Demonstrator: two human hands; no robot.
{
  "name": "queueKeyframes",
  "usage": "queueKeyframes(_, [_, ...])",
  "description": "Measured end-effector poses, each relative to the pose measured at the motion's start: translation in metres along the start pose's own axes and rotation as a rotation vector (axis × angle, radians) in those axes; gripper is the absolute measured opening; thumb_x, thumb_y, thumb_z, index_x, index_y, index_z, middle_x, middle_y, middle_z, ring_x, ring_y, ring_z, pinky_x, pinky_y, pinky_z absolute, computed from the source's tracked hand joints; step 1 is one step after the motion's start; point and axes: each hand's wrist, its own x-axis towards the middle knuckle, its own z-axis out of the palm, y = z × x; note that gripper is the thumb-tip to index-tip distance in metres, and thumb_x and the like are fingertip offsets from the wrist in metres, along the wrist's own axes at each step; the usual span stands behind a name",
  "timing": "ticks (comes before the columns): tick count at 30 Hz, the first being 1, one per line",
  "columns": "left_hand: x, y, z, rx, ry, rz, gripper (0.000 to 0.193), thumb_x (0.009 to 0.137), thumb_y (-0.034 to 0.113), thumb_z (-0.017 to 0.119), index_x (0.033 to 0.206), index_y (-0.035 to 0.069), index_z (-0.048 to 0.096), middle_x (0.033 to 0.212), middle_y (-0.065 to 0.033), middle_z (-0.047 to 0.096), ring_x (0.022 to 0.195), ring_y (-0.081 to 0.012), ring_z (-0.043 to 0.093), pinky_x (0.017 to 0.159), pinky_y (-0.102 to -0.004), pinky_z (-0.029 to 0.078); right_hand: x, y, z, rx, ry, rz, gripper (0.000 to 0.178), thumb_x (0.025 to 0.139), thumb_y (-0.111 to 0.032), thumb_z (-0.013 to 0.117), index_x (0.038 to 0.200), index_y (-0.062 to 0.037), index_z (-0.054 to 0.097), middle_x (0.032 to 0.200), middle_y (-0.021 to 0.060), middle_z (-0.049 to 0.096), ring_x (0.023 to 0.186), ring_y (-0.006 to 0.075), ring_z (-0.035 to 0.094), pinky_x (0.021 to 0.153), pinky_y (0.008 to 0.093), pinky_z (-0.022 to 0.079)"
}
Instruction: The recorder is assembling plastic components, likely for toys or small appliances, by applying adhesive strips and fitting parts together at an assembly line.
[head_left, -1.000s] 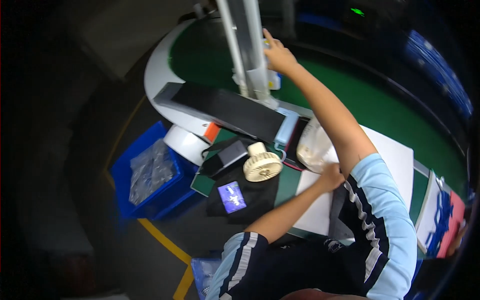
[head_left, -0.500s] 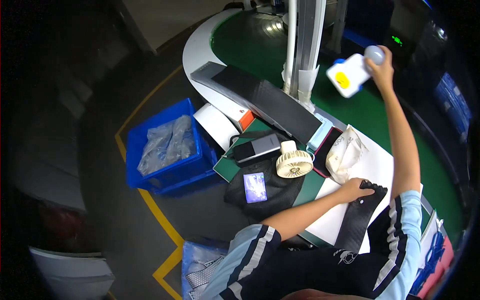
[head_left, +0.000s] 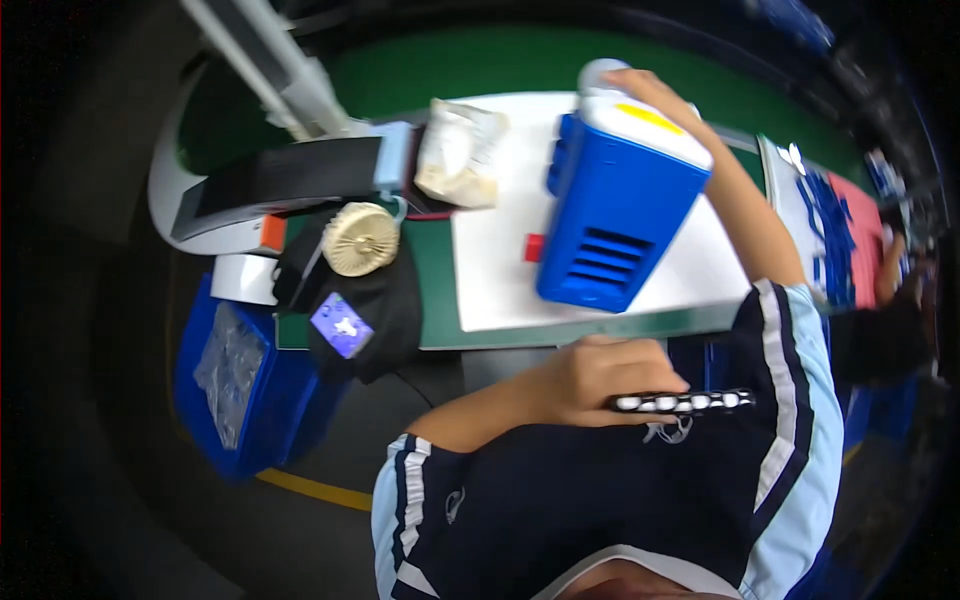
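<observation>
My right hand (head_left: 652, 92) grips the round whitish end of a blue box-shaped device (head_left: 625, 200) with a white top, a yellow oval patch and dark slots. The device is upright and slightly tilted above the white sheet (head_left: 490, 285); whether it touches the sheet, I cannot tell. A small red block (head_left: 534, 248) shows beside it. Close to my torso, my left hand (head_left: 610, 378) is closed on a black textured strip (head_left: 690, 403), seen nearly edge-on with white spots along its edge. Some fingers of that hand are blurred.
Left of the sheet lie a crumpled paper bag (head_left: 458, 155), a cream handheld fan (head_left: 360, 240) and a black cloth (head_left: 385, 325) with a small lit screen. A blue crate (head_left: 270, 400) with clear plastic stands below. Blue straps (head_left: 832, 230) lie at the right, beside another person's arm (head_left: 890, 268).
The view has swung right. My right hand has brought the device from beyond the far edge to over the white sheet. My left hand has lifted the black strip towards my torso.
</observation>
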Motion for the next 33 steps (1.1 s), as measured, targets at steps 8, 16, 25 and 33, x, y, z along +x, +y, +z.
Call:
queueKeyframes(8, [-0.048,0.013,0.014,0.771,0.015,-0.107,0.011,0.067,0.016,0.063,0.078,0.014,0.064,0.09,0.0001,0.062,0.103,-0.0227,0.054,0.097,-0.0567,0.014,-0.035,0.046,0.028,0.265,-0.622,0.159,0.063,0.08,-0.045,0.055,0.122,0.0004,0.045,0.111,0.0268,0.053,0.089,0.0297,0.062,0.058,0.0305,0.054])
queueKeyframes(16, [-0.066,-0.005,0.015,0.917,0.077,-0.232,0.025,0.057,0.024,0.075,0.079,0.017,0.066,0.109,-0.002,0.057,0.109,-0.0239,0.045,0.098,-0.0555,0.014,-0.002,0.072,0.072,0.445,-0.892,0.209,0.035,0.088,-0.025,0.049,0.104,0.0045,0.059,0.099,0.0238,0.059,0.077,0.0254,0.064,0.054,0.0346,0.055])
queueKeyframes(25, [-0.06,-0.016,0.012,0.978,0.222,-0.288,0.023,0.056,0.024,0.076,0.074,0.012,0.067,0.11,-0.0076,0.053,0.106,-0.029,0.044,0.098,-0.0489,0.02,-0.032,0.088,0.032,0.074,-0.501,0.004,0.048,0.09,-0.034,0.04,0.118,0.0058,0.04,0.091,0.0201,0.059,0.075,0.0249,0.064,0.06,0.0324,0.055])
queueKeyframes(33, [-0.056,-0.013,0.018,1.019,0.248,-0.393,0.024,0.057,0.027,0.076,0.076,0.015,0.071,0.121,-0.0118,0.046,0.112,-0.029,0.039,0.1,-0.0489,0.018,-0.166,0.05,-0.067,0.124,-0.63,-0.669,0.033,0.071,-0.011,0.067,0.099,-0.0022,0.053,0.097,0.0083,0.056,0.091,0.0215,0.054,0.079,0.0314,0.042])
